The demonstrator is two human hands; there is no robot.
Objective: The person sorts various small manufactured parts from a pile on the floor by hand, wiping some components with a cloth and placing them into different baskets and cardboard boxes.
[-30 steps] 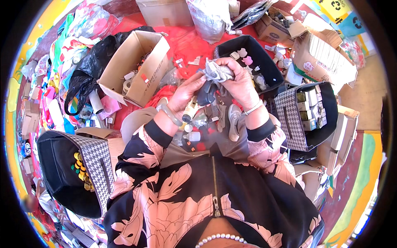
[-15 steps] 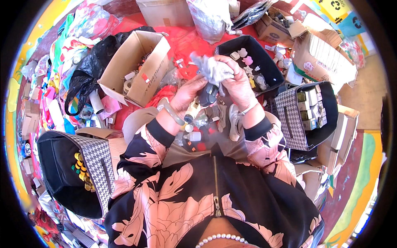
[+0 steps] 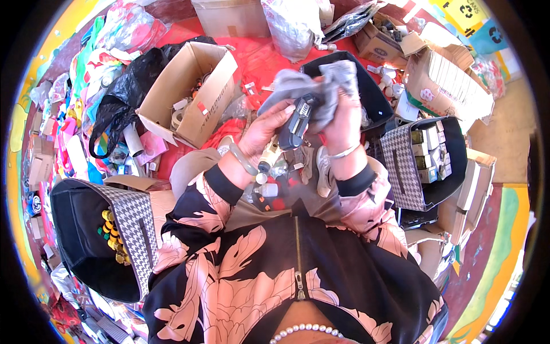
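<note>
My left hand [image 3: 260, 133] grips a dark grey, elongated device [image 3: 297, 123] with a rounded lower end; its exact kind is unclear. A crumpled grey cloth [image 3: 282, 85] is bunched around the device's upper part and spreads to both sides. The right hand [image 3: 344, 123] is closed on this cloth at its right side, slightly smeared by motion. Both hands are raised over my lap. Below them lie a cream bottle-like item [image 3: 269, 156] with a dark end and a small whitish container [image 3: 268, 190].
A cardboard box [image 3: 213, 109] stands ahead left, a black fabric bin [image 3: 375, 94] ahead right. Houndstooth-sided bins stand at right [image 3: 395, 166] and left [image 3: 140, 223]; the left one holds several yellow items [image 3: 114, 235]. A black plastic bag [image 3: 126, 94] lies beyond the left bin.
The cloth has opened out wider and shifted upward, baring more of the dark device. My right hand has moved slightly right and down; the left hand keeps its hold.
</note>
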